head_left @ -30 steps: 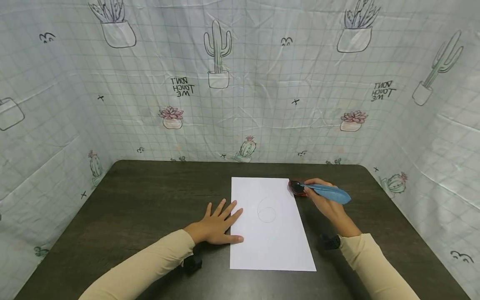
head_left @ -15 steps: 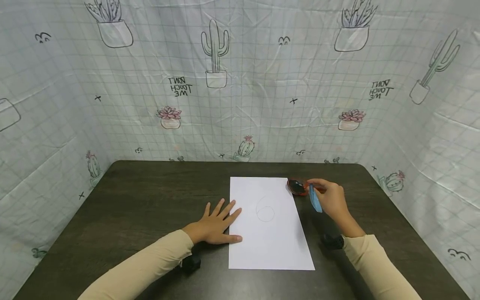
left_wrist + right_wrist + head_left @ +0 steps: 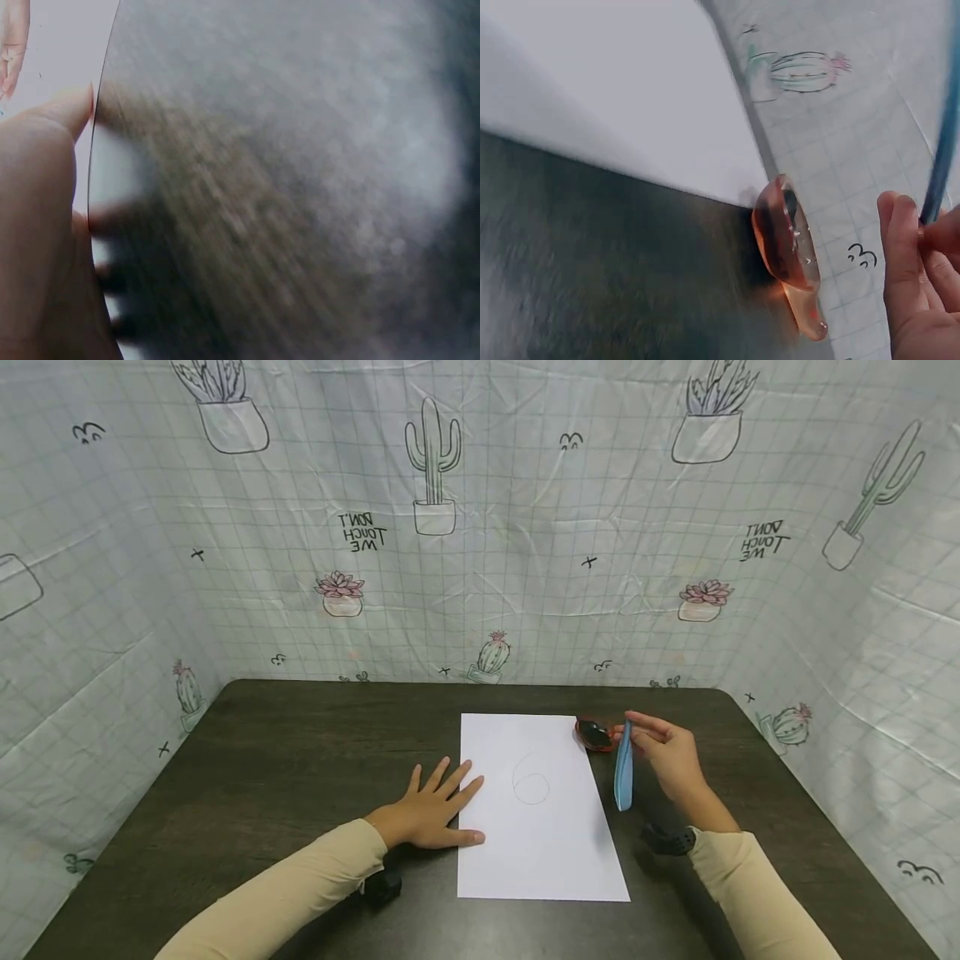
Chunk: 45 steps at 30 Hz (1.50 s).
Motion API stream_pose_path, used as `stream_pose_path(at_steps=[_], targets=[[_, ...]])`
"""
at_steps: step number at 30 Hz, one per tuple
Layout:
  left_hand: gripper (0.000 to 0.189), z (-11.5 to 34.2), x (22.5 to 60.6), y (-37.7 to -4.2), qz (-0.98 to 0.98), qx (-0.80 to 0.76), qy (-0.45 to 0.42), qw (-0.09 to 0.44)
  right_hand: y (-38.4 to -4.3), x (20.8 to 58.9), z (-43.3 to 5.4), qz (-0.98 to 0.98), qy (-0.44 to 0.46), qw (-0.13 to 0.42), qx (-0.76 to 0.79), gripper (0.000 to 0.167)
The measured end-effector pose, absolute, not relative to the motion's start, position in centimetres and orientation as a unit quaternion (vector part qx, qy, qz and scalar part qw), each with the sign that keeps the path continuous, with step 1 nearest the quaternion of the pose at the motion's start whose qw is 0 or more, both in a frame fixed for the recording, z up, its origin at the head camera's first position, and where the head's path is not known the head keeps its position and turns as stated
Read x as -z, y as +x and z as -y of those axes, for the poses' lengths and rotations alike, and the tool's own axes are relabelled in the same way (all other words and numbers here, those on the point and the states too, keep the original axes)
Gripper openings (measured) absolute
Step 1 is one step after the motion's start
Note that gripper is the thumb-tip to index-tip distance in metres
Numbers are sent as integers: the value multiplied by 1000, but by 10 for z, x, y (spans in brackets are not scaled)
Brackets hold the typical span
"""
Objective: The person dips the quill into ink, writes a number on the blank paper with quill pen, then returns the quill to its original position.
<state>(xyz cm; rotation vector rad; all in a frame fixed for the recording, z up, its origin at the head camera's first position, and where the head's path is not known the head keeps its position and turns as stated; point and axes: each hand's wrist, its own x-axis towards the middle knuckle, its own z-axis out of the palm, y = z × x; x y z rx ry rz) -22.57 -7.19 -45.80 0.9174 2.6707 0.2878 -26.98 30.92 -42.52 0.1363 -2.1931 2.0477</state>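
My left hand (image 3: 426,814) rests with spread fingers on the left edge of a white paper sheet (image 3: 547,860). A thin figure like a 6 (image 3: 532,789) is drawn on the sheet. To the sheet's right, my right hand (image 3: 671,764) pinches a blue feather quill (image 3: 623,777) by its narrow end, the vane hanging towards me in the head view. In the right wrist view the blue quill (image 3: 943,157) rises from between thumb and fingers. Left of that hand, a clear orange-red spoon-shaped dish (image 3: 787,232) with dark contents sits at the sheet's far right corner.
Everything lies on a dark wooden table (image 3: 337,735). A pale cloth (image 3: 525,577) printed with cacti hangs behind it and along both sides. Black wrist cameras sit under both sleeves, the right one (image 3: 667,841) close over the table.
My right hand has drawn back slightly right from the dish. The feather quill has swung from pointing right to hanging towards me, its narrow end away from the dish. My left hand stays put.
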Motion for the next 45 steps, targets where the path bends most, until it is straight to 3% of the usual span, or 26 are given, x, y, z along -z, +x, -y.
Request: stream_pose_path(at_steps=[4, 10, 19, 22, 45], targets=[[86, 72, 459, -226, -931, -97, 320, 148, -272, 423, -312, 645, 20, 19, -764, 21], [86, 73, 458, -226, -931, -99, 318, 150, -276, 423, -319, 641, 4, -8, -767, 17], [85, 73, 454, -225, -930, -102, 321, 150, -283, 421, -339, 736, -30, -47, -674, 56], [85, 73, 453, -225, -929, -104, 321, 151, -287, 421, -345, 770, -40, -56, -634, 60], [85, 73, 452, -224, -929, -107, 320, 151, -304, 435, -347, 898, -30, -57, -435, 44]])
